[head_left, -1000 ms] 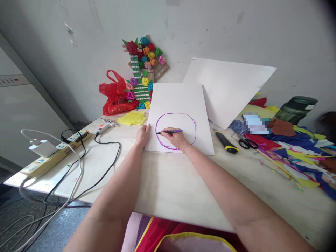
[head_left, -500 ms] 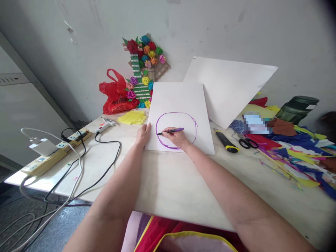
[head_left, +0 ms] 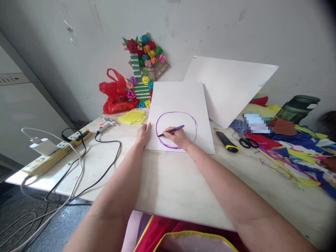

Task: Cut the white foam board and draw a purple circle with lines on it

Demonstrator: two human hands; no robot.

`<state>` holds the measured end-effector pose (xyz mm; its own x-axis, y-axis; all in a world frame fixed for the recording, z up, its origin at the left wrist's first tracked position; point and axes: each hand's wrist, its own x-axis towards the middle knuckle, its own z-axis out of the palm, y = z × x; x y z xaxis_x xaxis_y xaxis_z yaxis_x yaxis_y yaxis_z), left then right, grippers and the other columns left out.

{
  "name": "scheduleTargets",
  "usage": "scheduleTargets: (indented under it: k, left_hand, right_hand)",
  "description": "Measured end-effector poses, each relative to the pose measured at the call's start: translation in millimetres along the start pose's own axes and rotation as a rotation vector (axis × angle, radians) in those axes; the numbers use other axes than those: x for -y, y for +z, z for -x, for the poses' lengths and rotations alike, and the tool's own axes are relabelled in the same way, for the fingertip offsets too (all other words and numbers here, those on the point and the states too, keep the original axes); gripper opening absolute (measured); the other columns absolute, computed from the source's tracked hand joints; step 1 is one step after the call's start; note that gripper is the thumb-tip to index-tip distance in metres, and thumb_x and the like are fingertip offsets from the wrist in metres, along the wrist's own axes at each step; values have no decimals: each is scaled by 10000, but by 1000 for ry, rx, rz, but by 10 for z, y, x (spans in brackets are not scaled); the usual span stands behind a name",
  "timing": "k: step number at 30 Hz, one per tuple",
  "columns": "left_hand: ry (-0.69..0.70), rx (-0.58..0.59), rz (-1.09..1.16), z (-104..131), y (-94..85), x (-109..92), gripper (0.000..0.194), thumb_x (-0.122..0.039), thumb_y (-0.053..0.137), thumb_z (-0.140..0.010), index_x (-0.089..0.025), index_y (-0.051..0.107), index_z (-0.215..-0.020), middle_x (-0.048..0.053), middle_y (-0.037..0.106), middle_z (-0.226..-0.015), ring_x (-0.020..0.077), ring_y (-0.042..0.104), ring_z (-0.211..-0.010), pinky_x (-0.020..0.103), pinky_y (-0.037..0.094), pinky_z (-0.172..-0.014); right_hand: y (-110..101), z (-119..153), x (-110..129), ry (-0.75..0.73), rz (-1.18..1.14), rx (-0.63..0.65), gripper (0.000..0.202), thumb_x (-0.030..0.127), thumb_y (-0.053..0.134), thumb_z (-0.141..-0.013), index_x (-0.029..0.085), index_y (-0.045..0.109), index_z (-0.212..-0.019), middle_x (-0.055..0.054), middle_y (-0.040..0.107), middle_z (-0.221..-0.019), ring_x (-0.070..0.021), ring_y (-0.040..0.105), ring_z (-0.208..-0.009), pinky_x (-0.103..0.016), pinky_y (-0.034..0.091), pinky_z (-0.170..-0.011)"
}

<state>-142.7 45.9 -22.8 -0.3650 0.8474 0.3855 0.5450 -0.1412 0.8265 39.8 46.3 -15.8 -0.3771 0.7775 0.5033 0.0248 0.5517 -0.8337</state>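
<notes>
A white sheet of board [head_left: 178,98] leans up from the table, with a large purple rounded outline [head_left: 176,112] drawn on its lower half. My right hand [head_left: 177,137] is closed around a purple marker [head_left: 179,127], whose dark tip touches the outline's lower left side. The line is thicker along the left and bottom, and the marker tilts up to the right. At the board's lower left edge, my left hand [head_left: 143,135] grips the side with the thumb at the front; its other fingers are partly hidden.
Left are a power strip [head_left: 52,157], cables and a glue gun [head_left: 105,124]. Behind stand a red plastic bag [head_left: 118,92], yellow sheets [head_left: 132,117] and paper flowers [head_left: 145,80]. Right are another white board [head_left: 225,87], a utility knife [head_left: 227,141], scissors [head_left: 248,142], scraps and a green bottle [head_left: 298,109].
The marker tip has moved slightly down along the outline's left side, and the marker is tilted more steeply. My left hand stays at the board's edge.
</notes>
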Motion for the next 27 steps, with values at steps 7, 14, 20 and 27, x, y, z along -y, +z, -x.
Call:
scheduleTargets:
  k: [7, 14, 20, 27]
  left_hand:
    - [7, 20, -34, -4, 4, 8, 399, -516, 370, -792, -187, 444, -580, -23, 413, -529, 119, 370, -541, 262, 277, -530]
    - [0, 21, -63, 8, -8, -15, 397, -515, 358, -797, -191, 431, -581, -15, 423, -540, 126, 384, -554, 263, 278, -534]
    - [8, 16, -60, 4, -10, -12, 393, -508, 366, -795, -193, 412, -566, -22, 395, -518, 120, 366, -540, 259, 266, -520]
    - [8, 13, -57, 11, -11, -16, 393, -507, 369, -800, -191, 415, -570, -24, 395, -520, 120, 372, -538, 253, 268, -508]
  right_hand:
    - [-31, 15, 77, 7, 48, 8, 102, 235, 549, -660, 166, 614, -621, -6, 618, -606, -132, 584, -621, -254, 466, -635]
    - [-56, 20, 141, 10, 67, 34, 108, 211, 539, -648, 157, 605, -581, -2, 609, -588, -122, 567, -609, -226, 443, -606]
    - [-70, 32, 184, 33, 64, 37, 99, 192, 539, -638, 150, 609, -582, -6, 614, -571, -123, 567, -594, -224, 441, -600]
    - [-103, 39, 235, 33, 97, 55, 116, 179, 532, -640, 146, 608, -559, -5, 608, -543, -118, 560, -576, -220, 425, -591]
